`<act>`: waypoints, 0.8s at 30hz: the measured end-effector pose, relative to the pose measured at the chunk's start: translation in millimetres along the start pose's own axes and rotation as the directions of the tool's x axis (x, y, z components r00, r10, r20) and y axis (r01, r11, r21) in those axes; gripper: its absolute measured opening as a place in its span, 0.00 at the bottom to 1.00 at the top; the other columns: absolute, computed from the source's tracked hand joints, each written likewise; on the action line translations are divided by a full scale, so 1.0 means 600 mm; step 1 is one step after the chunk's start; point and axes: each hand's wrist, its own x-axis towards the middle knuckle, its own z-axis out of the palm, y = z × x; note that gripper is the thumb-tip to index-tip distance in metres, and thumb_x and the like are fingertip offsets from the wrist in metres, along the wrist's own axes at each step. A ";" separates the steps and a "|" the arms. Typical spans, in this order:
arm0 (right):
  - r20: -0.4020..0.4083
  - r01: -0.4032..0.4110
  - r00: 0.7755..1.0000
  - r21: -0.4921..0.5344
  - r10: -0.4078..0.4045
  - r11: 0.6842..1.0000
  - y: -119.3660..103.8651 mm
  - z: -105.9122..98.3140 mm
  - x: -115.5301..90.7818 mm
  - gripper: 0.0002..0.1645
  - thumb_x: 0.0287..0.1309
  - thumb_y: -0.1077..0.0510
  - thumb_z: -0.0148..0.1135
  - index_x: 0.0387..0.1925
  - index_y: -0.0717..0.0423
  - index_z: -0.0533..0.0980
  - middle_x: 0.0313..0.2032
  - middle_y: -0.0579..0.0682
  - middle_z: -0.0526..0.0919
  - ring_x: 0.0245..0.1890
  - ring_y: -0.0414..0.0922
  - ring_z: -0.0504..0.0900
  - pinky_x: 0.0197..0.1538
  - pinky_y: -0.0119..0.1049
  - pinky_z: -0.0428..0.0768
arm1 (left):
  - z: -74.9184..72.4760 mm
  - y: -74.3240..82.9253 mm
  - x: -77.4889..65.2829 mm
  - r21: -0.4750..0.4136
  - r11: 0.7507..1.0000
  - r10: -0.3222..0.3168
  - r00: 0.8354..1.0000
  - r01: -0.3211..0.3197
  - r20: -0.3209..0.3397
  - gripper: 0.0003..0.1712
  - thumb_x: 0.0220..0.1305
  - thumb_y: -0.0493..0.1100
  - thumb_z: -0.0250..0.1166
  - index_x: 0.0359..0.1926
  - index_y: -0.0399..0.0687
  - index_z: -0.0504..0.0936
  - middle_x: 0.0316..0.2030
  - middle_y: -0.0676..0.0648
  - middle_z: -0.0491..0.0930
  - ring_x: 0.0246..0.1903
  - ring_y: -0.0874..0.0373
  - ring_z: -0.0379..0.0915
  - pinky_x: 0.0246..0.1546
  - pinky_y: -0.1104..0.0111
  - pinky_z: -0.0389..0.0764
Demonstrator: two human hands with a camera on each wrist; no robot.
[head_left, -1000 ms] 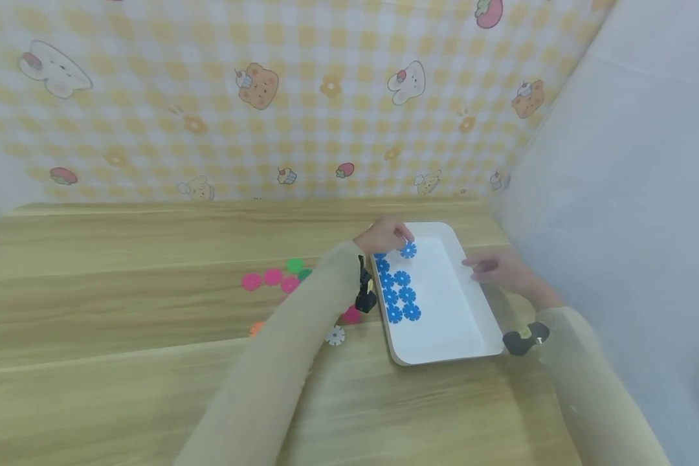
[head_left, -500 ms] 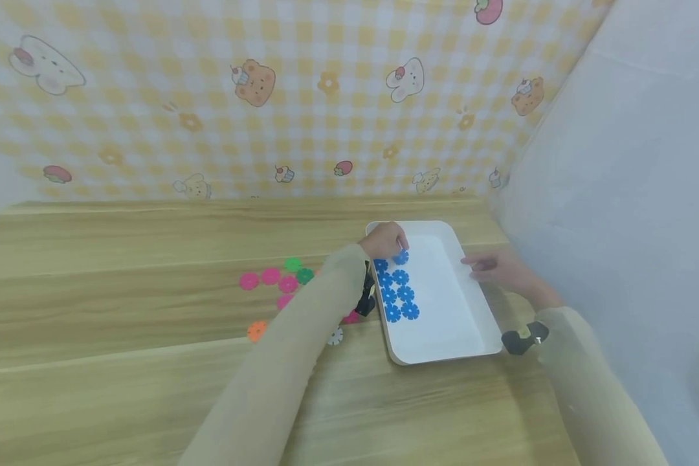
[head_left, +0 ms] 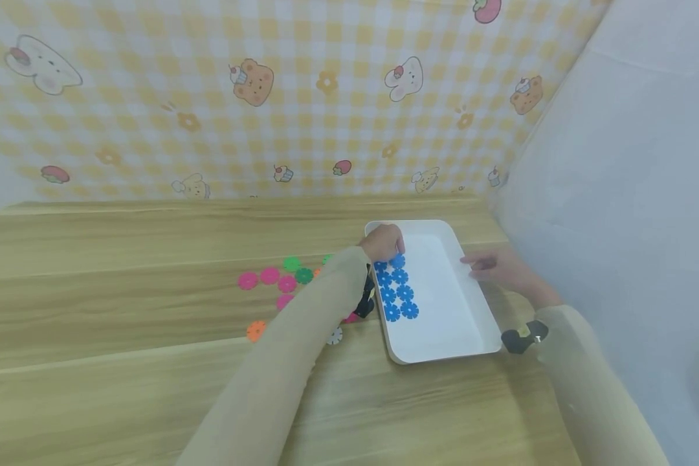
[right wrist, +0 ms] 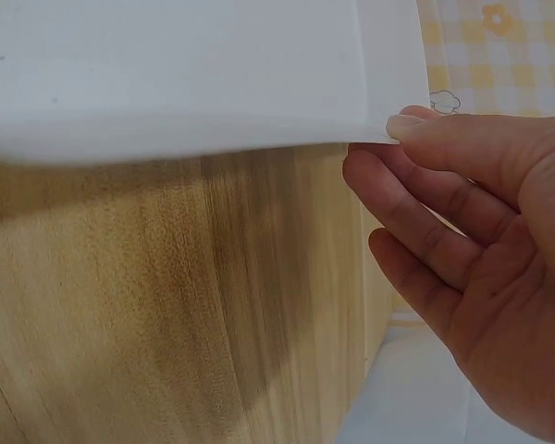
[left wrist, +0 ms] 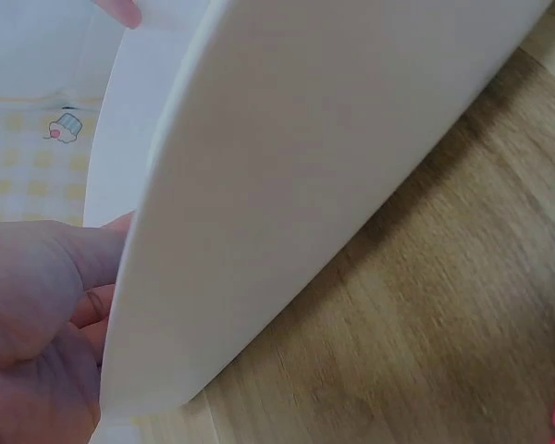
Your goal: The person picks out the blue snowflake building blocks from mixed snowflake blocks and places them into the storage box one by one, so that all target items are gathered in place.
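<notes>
A white rectangular tray (head_left: 448,330) has blue snowflake discs (head_left: 404,293) lying in two columns along its left side. My left hand (head_left: 382,243) reaches over the left wall at the far end, its fingers pointing down and pinching a blue snowflake disc (head_left: 398,261) at the top of the inner column. In the left wrist view, the tray wall (left wrist: 259,176) hides those fingertips. On the opposite side my right hand (head_left: 498,268) grips the right rim; in the right wrist view its thumb (right wrist: 416,129) lies over the edge with the fingers (right wrist: 398,199) below.
Left of the tray, loose snowflake discs lie on the wooden table (head_left: 122,388): pink (head_left: 248,280), green (head_left: 304,276), orange (head_left: 256,331) and white (head_left: 334,335), some hidden under the left sleeve (head_left: 291,349). A checked cloth (head_left: 303,116) hangs behind; a white sheet (head_left: 635,194) borders the right.
My left hand has moved slightly left and nearer with the blue snowflake disc, bringing it down to the top of the inner column. My right hand stays on the rim.
</notes>
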 end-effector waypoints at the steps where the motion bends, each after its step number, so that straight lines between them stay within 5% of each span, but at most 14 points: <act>1: 0.000 0.000 1.000 0.000 0.000 1.000 0.000 0.000 0.000 0.20 0.52 0.68 0.60 0.49 0.69 0.74 0.47 0.65 0.77 0.46 0.59 0.77 0.49 0.49 0.74 | 0.000 0.000 0.000 0.004 1.000 -0.002 1.000 0.002 0.003 0.12 0.63 0.31 0.53 0.43 0.41 0.81 0.42 0.46 0.78 0.41 0.56 0.75 0.44 0.69 0.76; 17: 0.003 0.015 1.000 0.012 -0.015 1.000 -0.001 -0.001 -0.001 0.20 0.52 0.67 0.61 0.49 0.69 0.74 0.50 0.66 0.75 0.47 0.61 0.76 0.49 0.50 0.74 | -0.003 0.009 -0.008 0.077 0.996 -0.035 0.999 0.033 0.020 0.11 0.63 0.33 0.56 0.45 0.41 0.81 0.43 0.46 0.79 0.41 0.57 0.74 0.48 0.67 0.74; 24: 0.006 0.008 1.000 0.008 -0.008 1.000 0.005 -0.001 0.001 0.20 0.52 0.67 0.61 0.49 0.69 0.74 0.50 0.66 0.75 0.47 0.61 0.76 0.49 0.50 0.74 | -0.013 0.005 -0.010 0.047 0.996 0.080 0.997 -0.080 0.013 0.10 0.61 0.32 0.56 0.43 0.39 0.79 0.40 0.46 0.78 0.42 0.56 0.73 0.45 0.71 0.73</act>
